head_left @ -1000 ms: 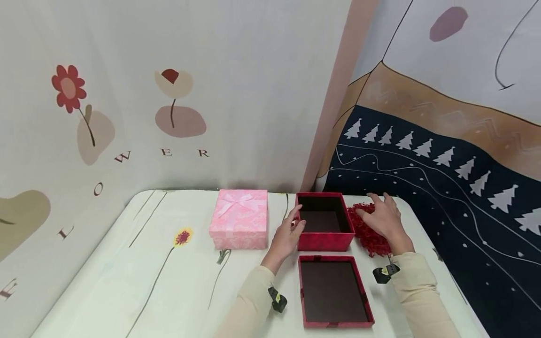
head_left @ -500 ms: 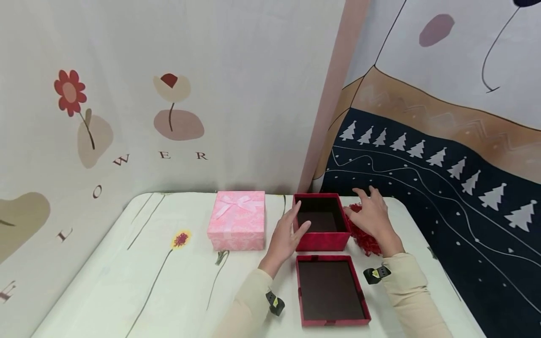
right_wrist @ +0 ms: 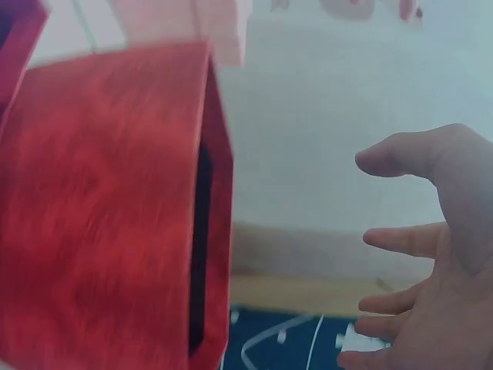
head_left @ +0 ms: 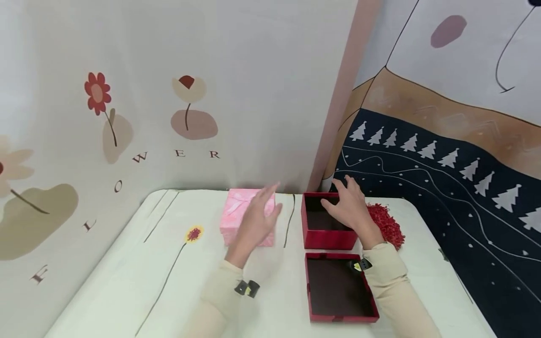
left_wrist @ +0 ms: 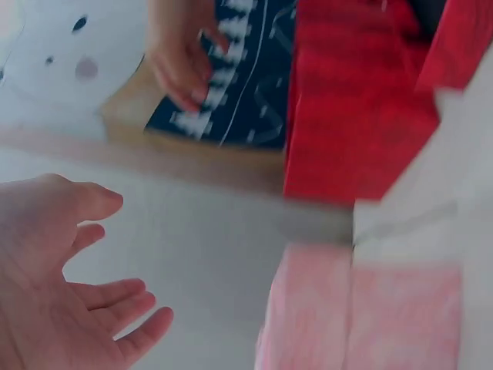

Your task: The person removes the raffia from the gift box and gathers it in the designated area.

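Note:
A pink gift box [head_left: 231, 211] with a ribbon bow on top stands closed on the table. My left hand [head_left: 256, 223] is held over its right part, hiding some of it; in the left wrist view the fingers spread beside the pink box [left_wrist: 400, 316] and hold nothing. An open red box [head_left: 329, 239] with a dark inside sits to its right. My right hand [head_left: 351, 206], fingers spread, hovers over the red box's right side without holding anything. In the right wrist view, the red box [right_wrist: 100, 208] is apart from those fingers.
A shallow red lid [head_left: 340, 288], dark side up, lies in front of the red box. Red shredded paper [head_left: 386, 225] is heaped at the box's right. Behind the table [head_left: 169, 281] hang printed curtains [head_left: 253, 94].
My left hand has moved left from the red box to over the pink box. The right hand has shifted left from the shredded paper to over the red box.

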`<state>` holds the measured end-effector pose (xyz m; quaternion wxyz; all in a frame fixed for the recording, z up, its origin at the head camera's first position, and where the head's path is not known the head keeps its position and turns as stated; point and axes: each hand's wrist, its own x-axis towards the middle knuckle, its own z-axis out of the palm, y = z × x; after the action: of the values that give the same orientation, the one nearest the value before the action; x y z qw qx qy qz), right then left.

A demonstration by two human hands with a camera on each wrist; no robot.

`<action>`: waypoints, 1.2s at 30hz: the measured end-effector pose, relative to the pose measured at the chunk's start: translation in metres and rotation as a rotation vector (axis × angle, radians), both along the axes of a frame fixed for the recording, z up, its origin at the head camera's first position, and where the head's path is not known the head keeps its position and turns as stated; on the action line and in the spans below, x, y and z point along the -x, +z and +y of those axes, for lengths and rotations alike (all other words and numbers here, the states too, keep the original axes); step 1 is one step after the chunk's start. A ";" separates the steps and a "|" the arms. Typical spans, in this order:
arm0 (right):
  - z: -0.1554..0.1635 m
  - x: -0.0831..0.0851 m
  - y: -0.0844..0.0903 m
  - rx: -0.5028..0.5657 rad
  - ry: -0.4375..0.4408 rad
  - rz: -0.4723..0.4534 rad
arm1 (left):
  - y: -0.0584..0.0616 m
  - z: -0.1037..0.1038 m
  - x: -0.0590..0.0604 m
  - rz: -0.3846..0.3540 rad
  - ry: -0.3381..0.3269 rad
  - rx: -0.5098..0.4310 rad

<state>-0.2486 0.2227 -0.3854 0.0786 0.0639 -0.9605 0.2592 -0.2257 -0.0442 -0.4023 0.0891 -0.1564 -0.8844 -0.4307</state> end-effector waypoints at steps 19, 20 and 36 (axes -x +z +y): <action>-0.138 0.000 -0.034 0.267 0.088 -0.265 | -0.040 -0.122 0.008 -0.363 0.242 0.071; -0.141 0.001 -0.038 0.299 0.074 -0.287 | -0.042 -0.124 0.008 -0.373 0.244 0.059; -0.158 0.012 -0.061 0.588 -0.109 -0.336 | -0.055 -0.131 0.029 -0.510 0.301 -0.242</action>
<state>-0.2610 0.0646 -0.4461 -0.0518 -0.0566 -0.8461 0.5274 -0.2548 -0.1747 -0.4571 -0.0549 0.1011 -0.8337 -0.5401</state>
